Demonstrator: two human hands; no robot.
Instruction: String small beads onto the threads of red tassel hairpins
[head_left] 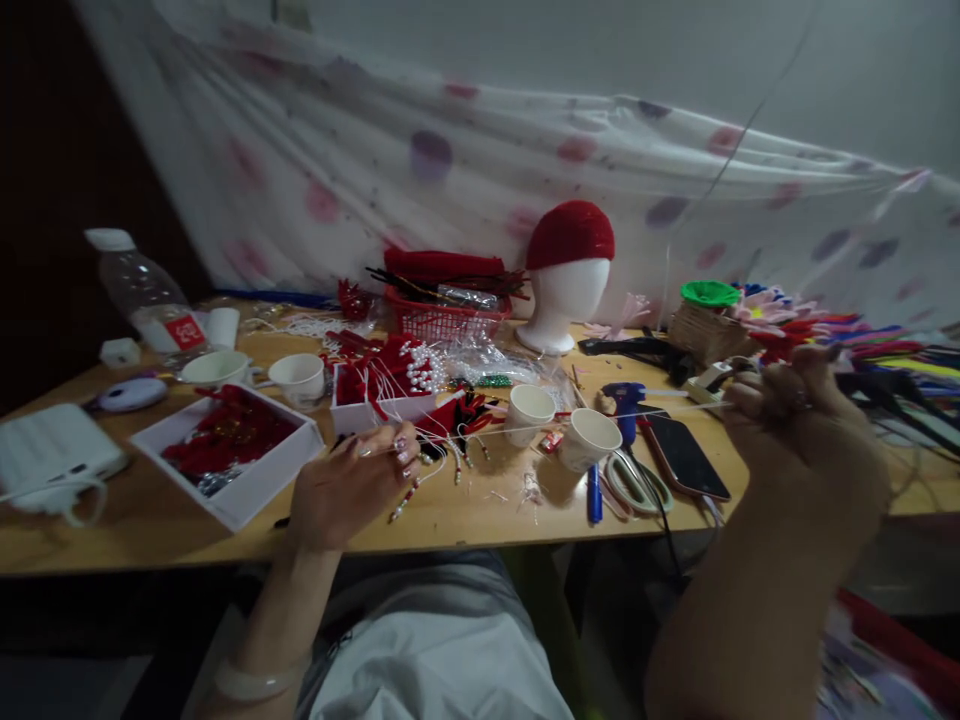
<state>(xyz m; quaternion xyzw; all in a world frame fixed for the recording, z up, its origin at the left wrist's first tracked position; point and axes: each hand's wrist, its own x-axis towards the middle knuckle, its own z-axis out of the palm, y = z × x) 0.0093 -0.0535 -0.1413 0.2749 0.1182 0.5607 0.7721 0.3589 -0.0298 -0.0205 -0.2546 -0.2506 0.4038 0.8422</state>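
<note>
A thin white string (675, 405) is stretched across the table between my two hands. My left hand (360, 480) is closed on it in front of the small white box with red pieces, fingers bent. Beaded tassel ends (405, 500) and several white cords hang by its fingertips. My right hand (806, 430) is raised at the right, its fingers pinched around the string's other end. Below the string stand two paper cups (592, 440), and a blue glue gun (628, 405) is beside them. White pearl beads (422, 368) lie on red fabric beyond my left hand.
An open white box (315, 440) holds red pieces at left, near a plastic bottle (146, 285). Behind are a red basket (450, 322) and a foam head (566, 300) with a red cap. A phone (686, 455) and blue marker (595, 495) lie front right.
</note>
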